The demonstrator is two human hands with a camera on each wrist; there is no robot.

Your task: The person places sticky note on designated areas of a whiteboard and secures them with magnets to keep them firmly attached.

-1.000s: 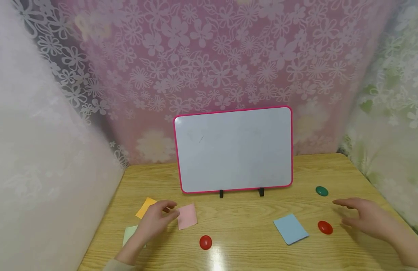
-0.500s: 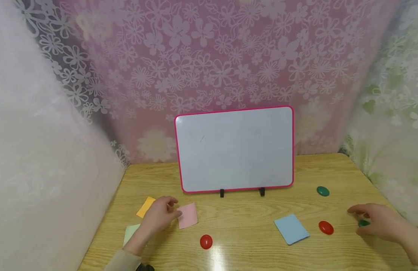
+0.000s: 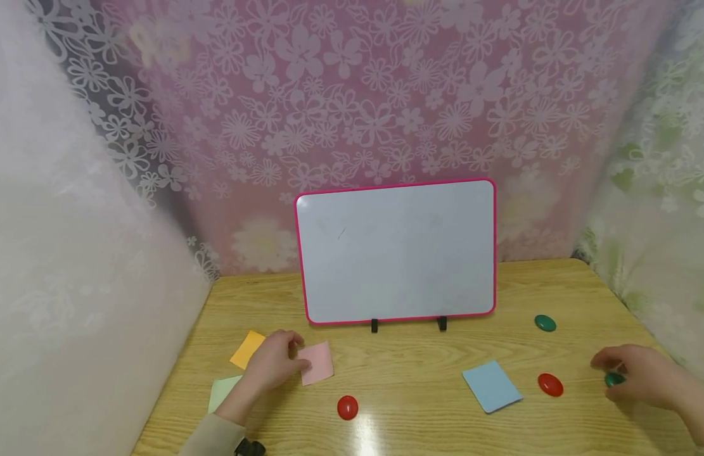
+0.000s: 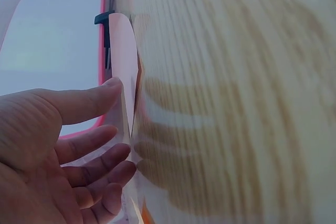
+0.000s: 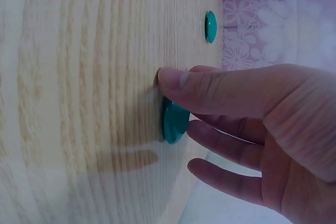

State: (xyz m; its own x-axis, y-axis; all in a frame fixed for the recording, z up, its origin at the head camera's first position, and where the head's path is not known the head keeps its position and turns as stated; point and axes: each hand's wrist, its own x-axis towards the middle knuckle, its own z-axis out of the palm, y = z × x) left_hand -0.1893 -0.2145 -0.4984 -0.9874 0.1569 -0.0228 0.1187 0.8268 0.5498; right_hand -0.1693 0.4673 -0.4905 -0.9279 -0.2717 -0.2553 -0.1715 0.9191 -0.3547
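In the head view, my left hand (image 3: 275, 360) is at the left edge of a pink sticky note (image 3: 317, 363). The left wrist view has the thumb tip overlapping the note (image 4: 123, 56), whose edge curls off the table; the other fingers are loosely bent. On the right, my right hand (image 3: 639, 375) hovers low around a green round magnet (image 3: 614, 379). This magnet (image 5: 176, 121) appears to lie on the table between the thumb and fingers, partly hidden by the thumb. A red magnet (image 3: 550, 384) and another green magnet (image 3: 545, 323) lie nearby.
A pink-framed whiteboard (image 3: 397, 253) stands on black feet at the table's back. An orange note (image 3: 248, 349) and a pale green note (image 3: 223, 391) lie by the left arm. A blue note (image 3: 492, 387) and a second red magnet (image 3: 348, 407) are nearer the middle.
My right hand has moved to the right, from beside the red magnet to around the green one. The left hand has edged slightly right, its thumb further over the pink note.
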